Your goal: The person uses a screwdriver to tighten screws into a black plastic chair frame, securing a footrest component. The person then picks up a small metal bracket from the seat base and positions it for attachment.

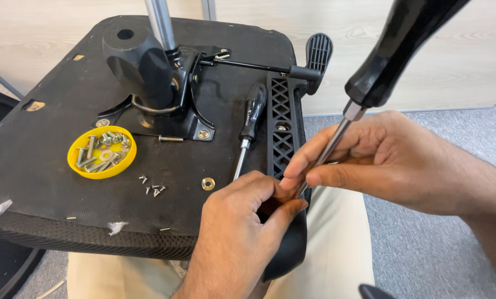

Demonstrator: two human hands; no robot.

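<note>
Pinching the screwdriver shaft, right hand fingers clamp it; left hand grips the armrest bracket.

I'm seeing two bare hands, left hand and right hand, no gloves, no rings. Forearms uncovered too. Beige trousers below.

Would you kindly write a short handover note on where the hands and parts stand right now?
Right hand pinches the shaft of a large black-handled screwdriver, tip down at the black armrest bracket.
Left hand steadies that bracket at the upturned seat's edge.
A second screwdriver lies on the seat.
Yellow lid holds screws; small screws and a washer lie loose.
Mechanism plate already sits on the seat. Bracket fastening is unfinished.
</note>
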